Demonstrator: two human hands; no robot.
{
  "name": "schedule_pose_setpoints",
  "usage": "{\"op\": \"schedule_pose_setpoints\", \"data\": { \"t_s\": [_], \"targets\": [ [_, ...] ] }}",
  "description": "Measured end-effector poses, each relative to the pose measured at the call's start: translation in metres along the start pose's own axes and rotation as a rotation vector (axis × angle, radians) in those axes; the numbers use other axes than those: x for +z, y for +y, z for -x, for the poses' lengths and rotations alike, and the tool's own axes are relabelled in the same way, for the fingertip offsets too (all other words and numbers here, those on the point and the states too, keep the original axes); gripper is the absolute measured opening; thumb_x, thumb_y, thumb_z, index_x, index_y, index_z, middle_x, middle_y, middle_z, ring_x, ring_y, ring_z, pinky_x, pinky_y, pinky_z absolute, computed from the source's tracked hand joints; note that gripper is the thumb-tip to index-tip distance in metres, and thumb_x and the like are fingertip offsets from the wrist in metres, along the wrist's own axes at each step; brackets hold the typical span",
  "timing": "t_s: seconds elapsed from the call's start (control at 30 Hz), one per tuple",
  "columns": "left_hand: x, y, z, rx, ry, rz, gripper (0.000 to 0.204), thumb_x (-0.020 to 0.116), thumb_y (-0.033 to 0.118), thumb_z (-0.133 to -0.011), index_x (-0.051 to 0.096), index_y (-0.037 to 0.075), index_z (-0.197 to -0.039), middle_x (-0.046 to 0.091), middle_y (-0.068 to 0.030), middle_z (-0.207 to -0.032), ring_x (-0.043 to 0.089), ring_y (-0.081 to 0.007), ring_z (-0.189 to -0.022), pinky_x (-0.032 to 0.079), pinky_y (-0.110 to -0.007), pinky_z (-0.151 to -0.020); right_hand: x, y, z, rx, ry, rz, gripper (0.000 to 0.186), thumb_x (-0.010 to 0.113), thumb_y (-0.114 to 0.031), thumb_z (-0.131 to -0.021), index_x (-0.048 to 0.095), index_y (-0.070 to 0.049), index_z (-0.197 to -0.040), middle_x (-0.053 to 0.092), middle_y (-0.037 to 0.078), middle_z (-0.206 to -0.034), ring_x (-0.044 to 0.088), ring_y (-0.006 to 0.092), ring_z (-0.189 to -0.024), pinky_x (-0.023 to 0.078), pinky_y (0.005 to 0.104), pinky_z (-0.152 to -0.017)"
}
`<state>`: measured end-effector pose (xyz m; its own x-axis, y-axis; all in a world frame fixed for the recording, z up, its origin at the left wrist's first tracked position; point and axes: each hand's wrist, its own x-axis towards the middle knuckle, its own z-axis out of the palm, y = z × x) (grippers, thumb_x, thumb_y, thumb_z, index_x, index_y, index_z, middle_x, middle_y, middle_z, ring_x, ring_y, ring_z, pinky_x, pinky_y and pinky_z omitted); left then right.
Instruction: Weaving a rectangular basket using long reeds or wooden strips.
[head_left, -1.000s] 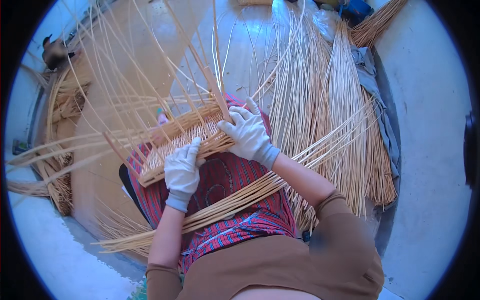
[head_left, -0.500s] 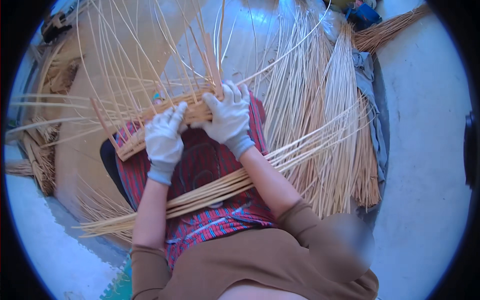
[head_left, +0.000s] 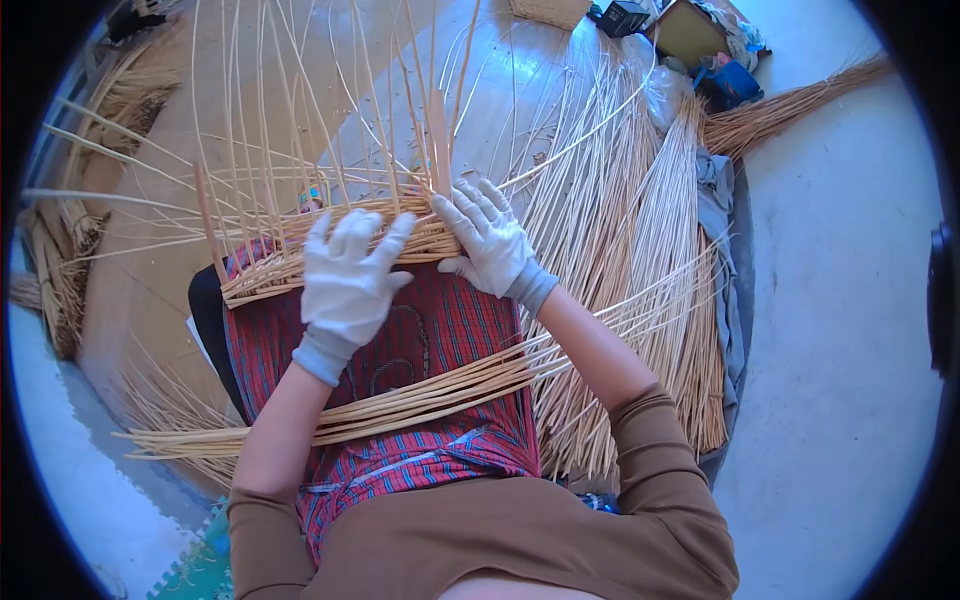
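Observation:
A partly woven wicker panel (head_left: pixel 272 275) lies across my knees, on a red and blue checked cloth (head_left: pixel 460 320). Long thin willow-like stakes rise from its far side, with a thicker flat stick at each end. My left hand (head_left: pixel 348 285), in a white glove, is over the middle of the panel's near edge, fingers spread and nothing visible in them. Also gloved, my right hand (head_left: pixel 492 240) rests at the panel's right end by the thick stick (head_left: pixel 439 140), fingers stretched out and thumb apart. Whether the left fingertips touch the weave is hard to tell.
A bundle of pale rods (head_left: pixel 430 390) lies across my lap under both forearms. To the right, large heaps of peeled rods (head_left: pixel 660 290) spread over a grey cloth (head_left: pixel 716 200). Brown rods (head_left: pixel 790 110) and a blue container (head_left: pixel 730 82) are at far right; more bundles (head_left: pixel 65 290) at left.
My left hand has lifted from the weave and spread its fingers. The right hand has loosened from around the panel's end and straightened its fingers. The view has shifted, showing more at the top.

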<state>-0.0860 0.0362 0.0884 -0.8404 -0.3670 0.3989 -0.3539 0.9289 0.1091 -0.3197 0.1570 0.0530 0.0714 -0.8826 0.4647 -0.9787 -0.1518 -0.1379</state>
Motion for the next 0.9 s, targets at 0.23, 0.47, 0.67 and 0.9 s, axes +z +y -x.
{"op": "schedule_pose_setpoints", "data": {
  "t_s": [0.23, 0.47, 0.67, 0.9],
  "targets": [
    [0.032, -0.003, -0.01, -0.037, -0.068, 0.021, 0.066, 0.072, 0.033, -0.091, 0.053, 0.011, -0.15, 0.067, -0.0091, -0.121, 0.064, -0.0272, -0.111, 0.048, -0.043, -0.091, 0.014, -0.008, -0.005, 0.01, 0.059, 0.042, 0.078, 0.077, -0.046, -0.079, 0.054, -0.01, -0.144, 0.061, 0.017, -0.136, 0.057, 0.0384, -0.131, 0.04, 0.0547, -0.116],
    [0.027, 0.006, -0.007, -0.093, -0.042, 0.103, 0.064, 0.077, 0.032, -0.086, 0.06, 0.011, -0.144, 0.065, -0.0084, -0.128, 0.062, -0.027, -0.119, 0.045, -0.046, -0.101, 0.008, -0.011, -0.002, 0.038, 0.056, 0.031, 0.071, 0.081, -0.039, -0.078, 0.058, -0.016, -0.141, 0.063, 0.016, -0.135, 0.059, 0.0374, -0.129, 0.043, 0.0533, -0.114],
    [0.01, 0.046, -0.026, 0.02, -0.095, 0.01, 0.071, 0.082, 0.033, -0.08, 0.059, 0.017, -0.146, 0.056, -0.0126, -0.145, 0.048, -0.0309, -0.141, 0.032, -0.055, -0.118, -0.028, -0.006, -0.044, 0.547, 0.231, -0.934, 0.055, 0.068, -0.035, -0.1, 0.054, -0.012, -0.148, 0.069, 0.016, -0.118, 0.069, 0.0305, -0.112, 0.054, 0.0414, -0.1],
    [0.042, 0.036, -0.042, 0.034, -0.165, 0.097, 0.058, 0.078, 0.033, -0.085, 0.06, 0.02, -0.139, 0.062, -0.0041, -0.128, 0.064, -0.0259, -0.109, 0.051, -0.044, -0.088, 0.024, 0.006, -0.13, 1.132, 0.282, -1.56, 0.052, 0.046, -0.056, -0.109, 0.062, -0.007, -0.102, 0.053, -0.001, -0.069, 0.045, 0.009, -0.053, 0.038, 0.0278, -0.046]
  ]
}}
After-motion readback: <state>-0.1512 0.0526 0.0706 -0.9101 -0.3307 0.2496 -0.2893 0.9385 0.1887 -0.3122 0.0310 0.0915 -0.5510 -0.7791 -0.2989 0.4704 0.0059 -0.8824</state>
